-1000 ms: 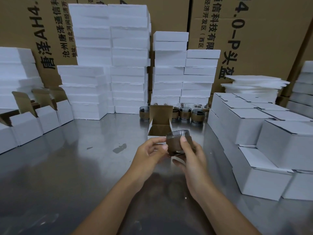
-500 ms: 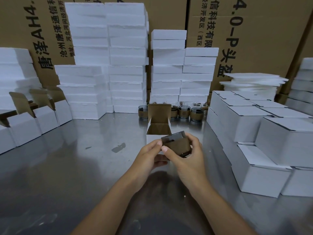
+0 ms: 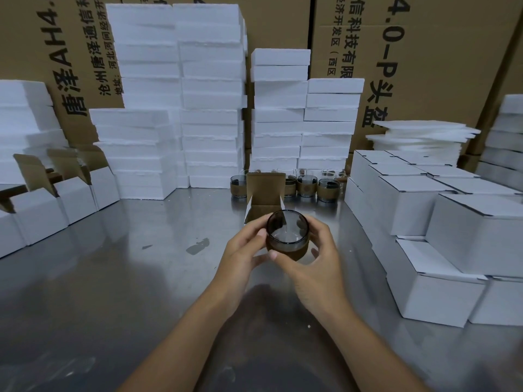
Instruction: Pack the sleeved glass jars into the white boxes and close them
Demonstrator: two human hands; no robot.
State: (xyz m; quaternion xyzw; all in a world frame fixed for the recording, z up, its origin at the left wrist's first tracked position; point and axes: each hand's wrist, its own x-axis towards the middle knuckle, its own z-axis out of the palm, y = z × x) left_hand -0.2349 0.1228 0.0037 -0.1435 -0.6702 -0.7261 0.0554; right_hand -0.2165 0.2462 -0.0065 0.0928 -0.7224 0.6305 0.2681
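Bare steel tabletop [image 3: 119,278] open for passage left of centre and along near edge; hemmed left by open-flapped boxes [image 3: 73,196], right by stacked closed boxes [image 3: 410,205]; walled at rear by foam stacks [image 3: 209,108]; raised lid of open box [image 3: 264,188] screening row of jars [image 3: 307,188] behind

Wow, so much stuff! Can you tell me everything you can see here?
sleeved glass jar: one, smoky glass with a brown sleeve, held over the open box
open box: one, white outside and brown inside, table centre, lid up
spare jars: at least four, brown-sleeved, in a row behind the open box
empty boxes: at least three, white, lids up, left
closed boxes: many, white, stacked on the right
foam blocks: many, white, stacked along the back
foam sheets: one pile, white, back right
cartons: brown, printed, behind everything
table: one, grey metal
left hand: holds the jar's left side
right hand: grips the jar's right side
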